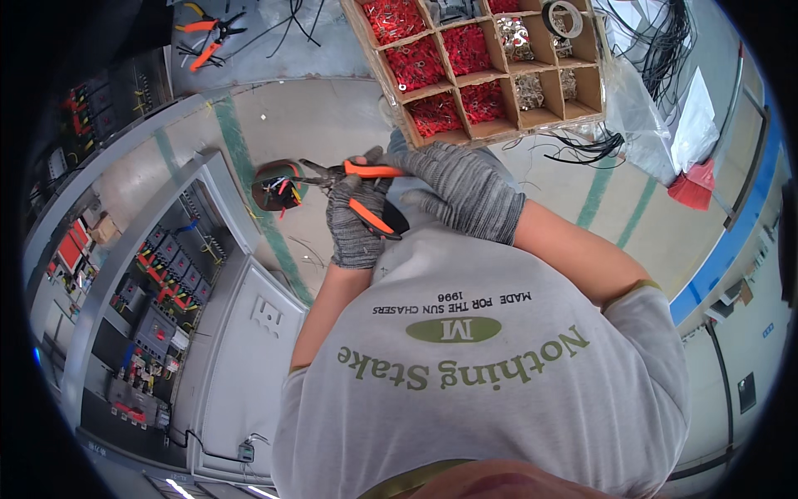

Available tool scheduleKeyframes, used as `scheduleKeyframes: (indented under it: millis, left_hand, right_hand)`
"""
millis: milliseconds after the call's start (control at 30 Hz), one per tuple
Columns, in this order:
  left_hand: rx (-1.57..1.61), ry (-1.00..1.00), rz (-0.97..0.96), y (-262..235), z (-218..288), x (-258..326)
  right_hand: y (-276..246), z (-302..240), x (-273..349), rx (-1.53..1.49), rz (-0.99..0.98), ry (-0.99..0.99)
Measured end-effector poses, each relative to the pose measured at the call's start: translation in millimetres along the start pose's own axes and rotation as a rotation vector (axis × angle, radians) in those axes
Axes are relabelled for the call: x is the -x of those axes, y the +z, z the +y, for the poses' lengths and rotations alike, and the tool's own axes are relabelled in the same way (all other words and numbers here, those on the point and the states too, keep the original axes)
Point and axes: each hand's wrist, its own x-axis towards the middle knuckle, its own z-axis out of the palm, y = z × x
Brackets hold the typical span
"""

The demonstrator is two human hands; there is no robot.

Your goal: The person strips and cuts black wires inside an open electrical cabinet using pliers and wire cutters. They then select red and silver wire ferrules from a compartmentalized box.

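Both my hands wear grey knitted gloves. My left hand (357, 218) is closed around the middle of a pair of orange-handled pliers (371, 170), near the pivot. Their metal jaws point left and their two handles spread apart to the right. My right hand (470, 190) lies at the end of the upper handle, fingers over it and thumb reaching between the handles; its fingertips are partly hidden. Beyond the jaws, a small round container (268, 190) holds short pieces in red, black, yellow and white. Whether the jaws grip anything is too small to tell.
Ahead stands a divided cardboard box (532, 125) of red and bare metal terminals, with a tape roll (563, 20) on it. More orange-handled pliers (208, 35) lie on a grey surface. Black cables (657, 50) and a red broom (692, 186) are right; an open electrical cabinet (249, 324) is left.
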Motion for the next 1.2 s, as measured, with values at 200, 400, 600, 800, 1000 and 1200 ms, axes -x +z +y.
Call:
scheduleKeyframes:
  millis: [200, 400, 600, 800, 1000, 1200]
  left_hand:
    - [-0.341, 0.369, -0.107, 46.9, 27.8, 8.1]
    - [-0.665, 0.216, -0.123, 59.6, 52.1, 21.4]
    - [-1.096, 0.126, -0.674, 67.3, 96.8, -54.0]
    - [-2.543, 0.981, -1.132, 144.6, 110.0, -149.6]
    - [-2.826, 0.792, -1.255, 158.4, 73.4, -190.4]
    - [-2.675, 0.81, -1.016, 178.8, 77.7, -172.8]
  right_hand:
    - [28.9, -30.0, -22.2, -0.177, 0.145, -0.068]
    - [37.5, -35.3, -33.9, -0.235, 0.247, -0.101]
    - [20.6, -15.7, -5.0, -0.619, 0.496, 0.118]
    - [31.2, 20.6, 37.0, -0.825, 0.799, 0.119]
    - [27.6, 26.0, 54.4, -0.669, 0.845, 0.234]
    - [10.4, 36.1, 54.3, -0.773, 0.835, 0.246]
